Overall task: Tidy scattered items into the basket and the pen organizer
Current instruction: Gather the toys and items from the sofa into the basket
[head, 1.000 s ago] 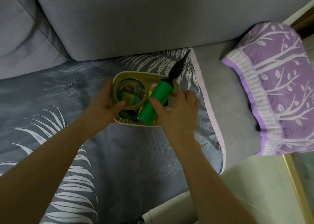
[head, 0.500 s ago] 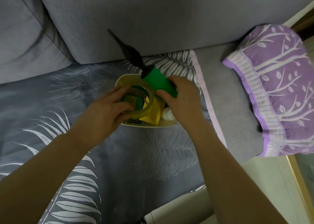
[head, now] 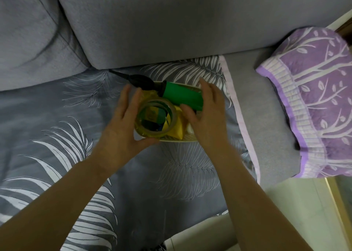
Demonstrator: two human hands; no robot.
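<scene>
One basket (head: 171,140) holds one green pump (head: 181,95); left hand (head: 123,129) grips one tape roll (head: 157,120), right hand (head: 207,115) released

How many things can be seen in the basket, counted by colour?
Green: 1, the pump lying across the basket, its black nozzle past the rim.
Clear yellowish: 1, the tape roll, held by the left hand.
Yellow: 1, the packet.
White: 1, a small item, mostly hidden.
Total: 4 that can be told apart.
</scene>
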